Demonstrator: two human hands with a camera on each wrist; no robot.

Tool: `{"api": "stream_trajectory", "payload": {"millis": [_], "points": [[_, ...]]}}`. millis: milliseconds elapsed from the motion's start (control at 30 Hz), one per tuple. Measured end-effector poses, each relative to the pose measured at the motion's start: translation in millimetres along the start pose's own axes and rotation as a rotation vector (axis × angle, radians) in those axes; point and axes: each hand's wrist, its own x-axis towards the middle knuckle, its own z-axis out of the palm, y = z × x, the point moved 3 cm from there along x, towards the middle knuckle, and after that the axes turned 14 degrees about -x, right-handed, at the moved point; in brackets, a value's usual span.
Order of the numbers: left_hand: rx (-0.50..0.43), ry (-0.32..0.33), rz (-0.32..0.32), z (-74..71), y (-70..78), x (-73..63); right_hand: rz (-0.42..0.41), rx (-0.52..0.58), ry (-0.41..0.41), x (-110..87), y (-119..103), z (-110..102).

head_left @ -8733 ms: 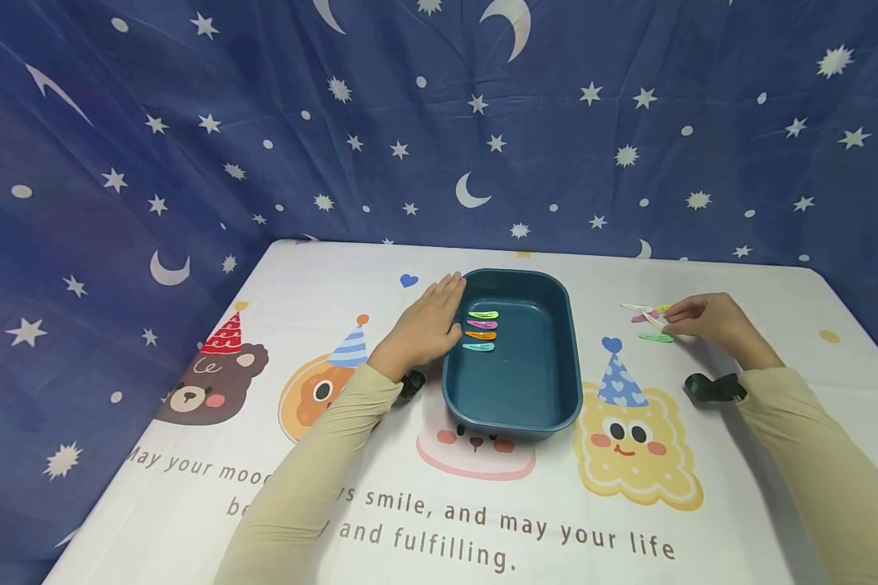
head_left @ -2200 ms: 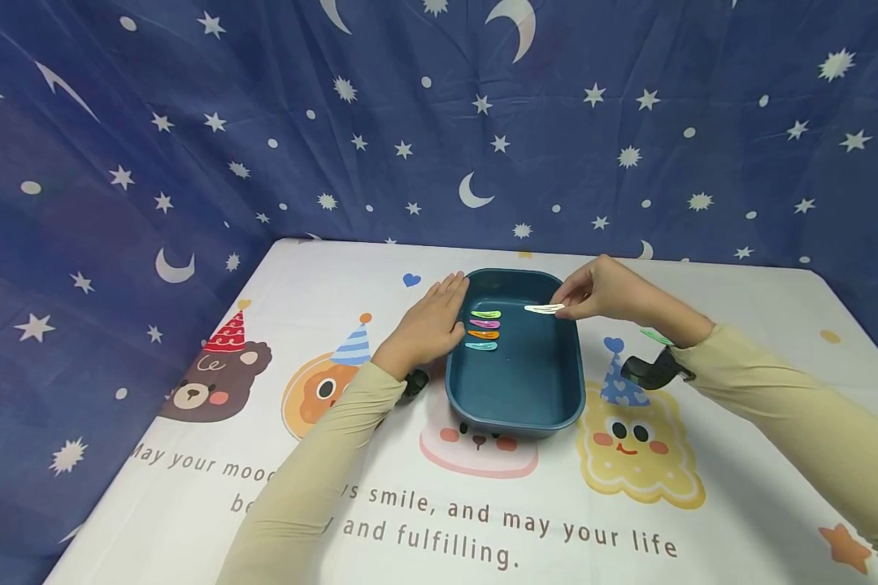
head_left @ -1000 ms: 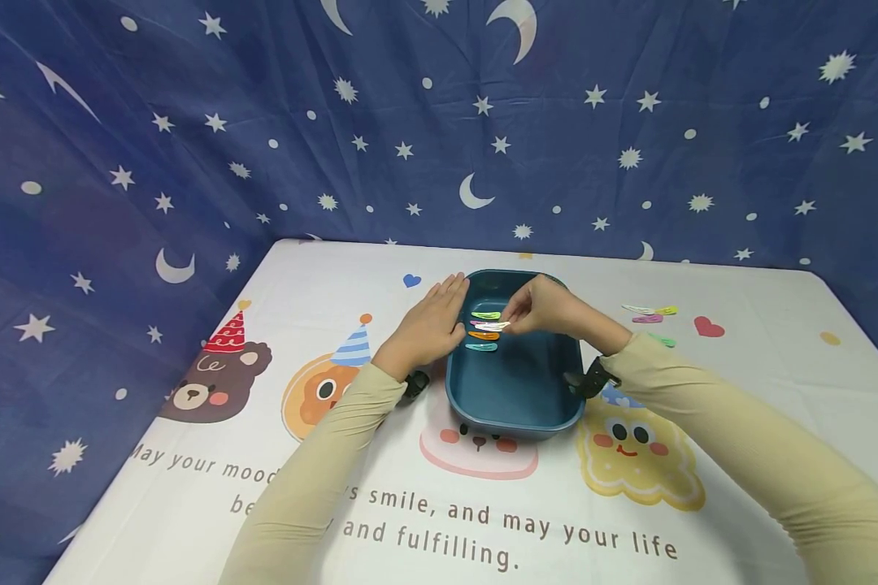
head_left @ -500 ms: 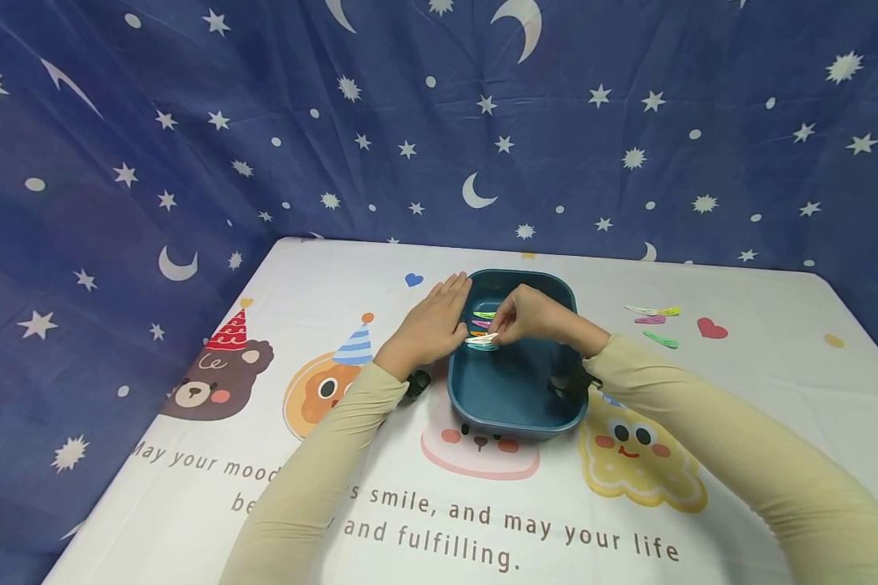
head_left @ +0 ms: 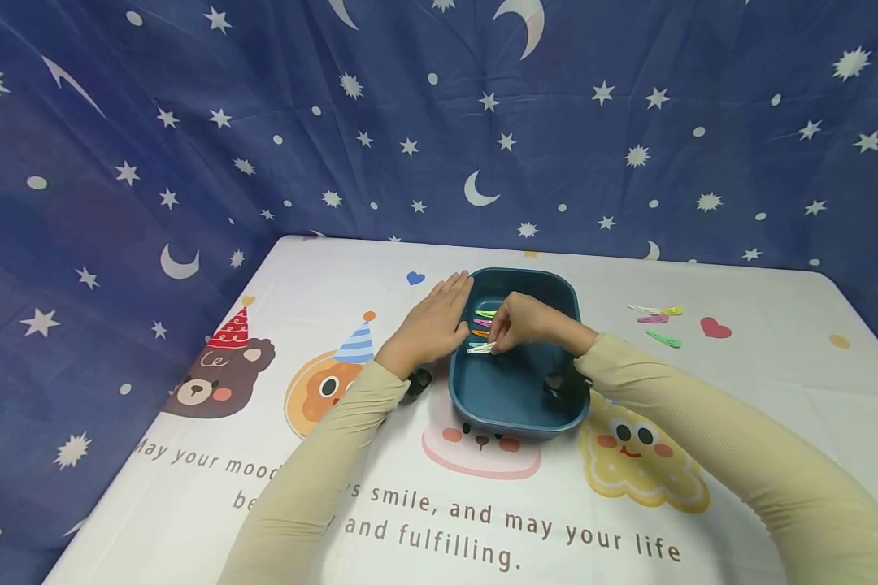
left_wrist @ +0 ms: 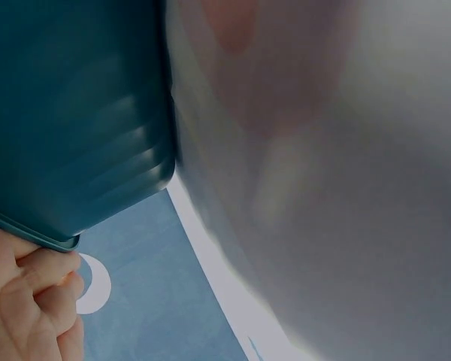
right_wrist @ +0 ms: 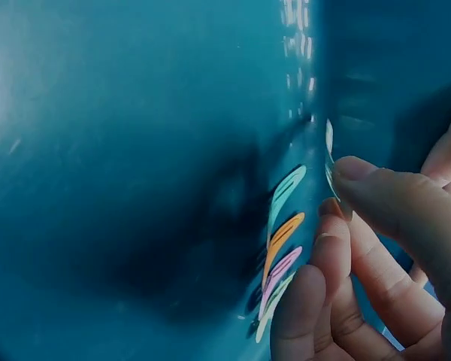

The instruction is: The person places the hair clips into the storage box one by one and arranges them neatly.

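My right hand (head_left: 524,319) is inside the dark teal plastic tub (head_left: 512,398), pinching a white snap hair clip (head_left: 480,348) between thumb and fingers. In the right wrist view the white clip (right_wrist: 330,154) is held edge-on, apart from a row lying on the tub floor. That row has a light-blue clip (right_wrist: 287,192), an orange clip (right_wrist: 284,239), a pink clip (right_wrist: 281,271) and a yellow-green clip (right_wrist: 273,310), partly hidden by fingers. My left hand (head_left: 428,325) rests against the tub's left rim, fingers straight.
Right of the tub on the printed white tablecloth (head_left: 768,390) lie another white clip (head_left: 644,309), a yellow clip (head_left: 673,310), a purple-pink clip (head_left: 653,319) and a green clip (head_left: 662,339). A blue star-and-moon curtain (head_left: 380,97) hangs behind the table.
My right hand has taken a white clip from the pile at right, carried it left into the tub and moved it towards me, to the row's near end. My left hand stays put.
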Motion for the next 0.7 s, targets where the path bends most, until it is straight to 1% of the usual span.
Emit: {"api": "stream_trajectory", "payload": {"millis": [200,467,700], "points": [[0.008,0.002,-0.003,0.4,-0.1,0.5,0.012,-0.002,-0.026,1.5,1.7,3.5],[0.005,-0.002,-0.012,-0.1,0.3,0.7,0.027,0.006,-0.031,2.4,3.6,5.8],[0.000,-0.004,-0.012,0.2,0.8,0.8,0.009,0.020,-0.045,1.1,4.3,6.2]]}}
